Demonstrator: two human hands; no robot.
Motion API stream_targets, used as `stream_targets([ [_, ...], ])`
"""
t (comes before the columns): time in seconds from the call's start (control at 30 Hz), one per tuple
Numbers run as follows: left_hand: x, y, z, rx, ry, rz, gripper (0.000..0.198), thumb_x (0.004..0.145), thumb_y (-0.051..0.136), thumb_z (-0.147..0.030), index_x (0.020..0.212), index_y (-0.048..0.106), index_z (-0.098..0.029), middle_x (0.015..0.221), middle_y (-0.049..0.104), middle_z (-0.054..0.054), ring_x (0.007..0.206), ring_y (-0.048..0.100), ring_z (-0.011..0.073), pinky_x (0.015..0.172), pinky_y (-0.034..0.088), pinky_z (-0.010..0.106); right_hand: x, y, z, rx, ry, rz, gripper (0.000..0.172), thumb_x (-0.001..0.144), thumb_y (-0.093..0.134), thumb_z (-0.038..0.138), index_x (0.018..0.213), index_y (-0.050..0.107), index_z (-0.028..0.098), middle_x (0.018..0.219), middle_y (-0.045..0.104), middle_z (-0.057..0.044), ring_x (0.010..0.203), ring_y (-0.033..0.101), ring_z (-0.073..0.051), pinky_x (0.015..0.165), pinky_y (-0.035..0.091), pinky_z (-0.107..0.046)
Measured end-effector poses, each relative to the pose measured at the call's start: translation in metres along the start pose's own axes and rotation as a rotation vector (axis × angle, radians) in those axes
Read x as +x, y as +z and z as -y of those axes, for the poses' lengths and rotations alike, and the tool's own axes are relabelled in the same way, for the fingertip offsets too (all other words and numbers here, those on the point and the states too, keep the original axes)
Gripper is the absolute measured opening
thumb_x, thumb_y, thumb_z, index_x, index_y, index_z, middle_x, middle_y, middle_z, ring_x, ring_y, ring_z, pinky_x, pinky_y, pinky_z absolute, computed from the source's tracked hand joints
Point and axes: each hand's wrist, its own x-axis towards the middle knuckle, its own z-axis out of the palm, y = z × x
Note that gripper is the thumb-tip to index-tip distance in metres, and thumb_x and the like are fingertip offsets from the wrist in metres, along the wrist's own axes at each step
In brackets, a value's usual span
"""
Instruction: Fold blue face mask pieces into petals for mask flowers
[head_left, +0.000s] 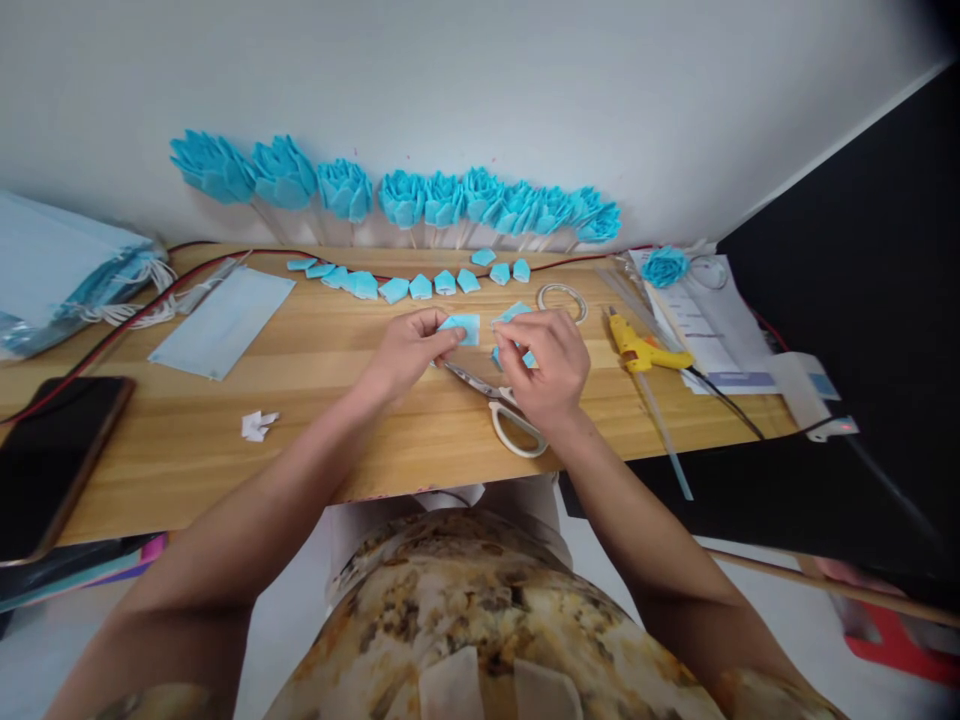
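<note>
- While the left hand is pinching a blue piece, the right hand is curling nearly closed, contents unclear.
- Scissors could be nicking a slipping left hand.

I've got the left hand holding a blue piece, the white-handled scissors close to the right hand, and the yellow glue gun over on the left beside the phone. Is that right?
Not quite: the yellow glue gun lies to the right of the right hand, as the head view shows. The left hand does hold a blue piece, with the white-handled scissors close to the right hand.
</note>
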Motion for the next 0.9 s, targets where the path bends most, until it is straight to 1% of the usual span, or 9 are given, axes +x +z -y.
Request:
stream_targets([
  [0.07, -0.001, 0.0, -0.002, 0.025, -0.007, 0.029, 0.022, 0.075, 0.073, -0.027, 0.062, 0.057, -0.019, 0.058, 0.053, -0.003, 0.055, 0.045, 0.0099, 0.059, 0.04, 0.025, 0.001, -0.001, -0.003, -0.025, -0.034, 0.028, 0.023, 0.101, 0.052, 0.028, 0.099, 0.075, 0.027, 0.091, 0.072, -0.007, 0.088, 0.066, -0.024, 0.087, 0.05, -0.046],
  [0.13, -0.003, 0.001, -0.004, 0.046, -0.017, 0.053, 0.02, 0.074, 0.072, -0.027, 0.062, 0.058, -0.019, 0.058, 0.053, -0.003, 0.055, 0.045, 0.0099, 0.058, 0.039, 0.026, 0.002, -0.001, -0.007, -0.037, -0.076, 0.017, 0.022, 0.102, 0.053, 0.028, 0.102, 0.075, 0.028, 0.092, 0.072, -0.007, 0.09, 0.065, -0.024, 0.086, 0.05, -0.046],
  [0.27, -0.003, 0.001, -0.006, 0.071, -0.045, 0.09, 0.017, 0.073, 0.071, -0.026, 0.063, 0.058, -0.019, 0.058, 0.052, -0.003, 0.054, 0.045, 0.0094, 0.056, 0.037, 0.025, 0.001, 0.001, -0.011, -0.081, -0.163, -0.014, 0.022, 0.102, 0.053, 0.027, 0.102, 0.075, 0.029, 0.092, 0.071, -0.006, 0.088, 0.064, -0.023, 0.082, 0.05, -0.042],
  [0.37, -0.003, 0.001, -0.006, 0.077, -0.05, 0.099, 0.016, 0.072, 0.07, -0.027, 0.063, 0.059, -0.018, 0.057, 0.052, -0.004, 0.053, 0.045, 0.0091, 0.055, 0.036, 0.025, 0.0, 0.003, -0.011, -0.097, -0.209, -0.016, 0.023, 0.102, 0.053, 0.024, 0.102, 0.075, 0.029, 0.092, 0.072, -0.005, 0.086, 0.064, -0.021, 0.08, 0.05, -0.04],
  [0.47, -0.002, 0.001, -0.006, 0.075, -0.054, 0.101, 0.016, 0.071, 0.071, -0.028, 0.065, 0.061, -0.018, 0.057, 0.052, -0.004, 0.053, 0.045, 0.009, 0.054, 0.035, 0.024, -0.001, 0.005, -0.012, -0.092, -0.254, -0.046, 0.023, 0.102, 0.054, 0.021, 0.102, 0.075, 0.029, 0.091, 0.072, -0.004, 0.084, 0.063, -0.019, 0.078, 0.05, -0.038],
  [0.53, -0.002, 0.001, -0.006, 0.074, -0.061, 0.101, 0.016, 0.07, 0.071, -0.029, 0.065, 0.061, -0.018, 0.057, 0.052, -0.004, 0.053, 0.045, 0.0089, 0.053, 0.035, 0.024, -0.001, 0.006, -0.012, -0.095, -0.256, -0.049, 0.024, 0.102, 0.054, 0.021, 0.101, 0.076, 0.028, 0.09, 0.072, -0.004, 0.084, 0.063, -0.019, 0.078, 0.05, -0.037],
  [0.7, -0.002, 0.001, -0.006, 0.073, -0.061, 0.104, 0.014, 0.07, 0.071, -0.029, 0.065, 0.062, -0.018, 0.058, 0.053, -0.003, 0.053, 0.045, 0.009, 0.053, 0.035, 0.024, -0.002, 0.007, -0.014, -0.09, -0.188, 0.033, 0.025, 0.102, 0.052, 0.024, 0.102, 0.077, 0.03, 0.092, 0.072, -0.005, 0.087, 0.063, -0.021, 0.079, 0.05, -0.039],
  [0.9, -0.003, 0.001, -0.007, 0.065, -0.046, 0.109, 0.016, 0.069, 0.072, -0.03, 0.064, 0.062, -0.018, 0.058, 0.053, -0.003, 0.054, 0.045, 0.0094, 0.053, 0.035, 0.025, -0.002, 0.006, -0.015, -0.098, -0.236, 0.024, 0.025, 0.102, 0.054, 0.022, 0.102, 0.078, 0.029, 0.091, 0.073, -0.005, 0.085, 0.064, -0.02, 0.076, 0.052, -0.037],
])
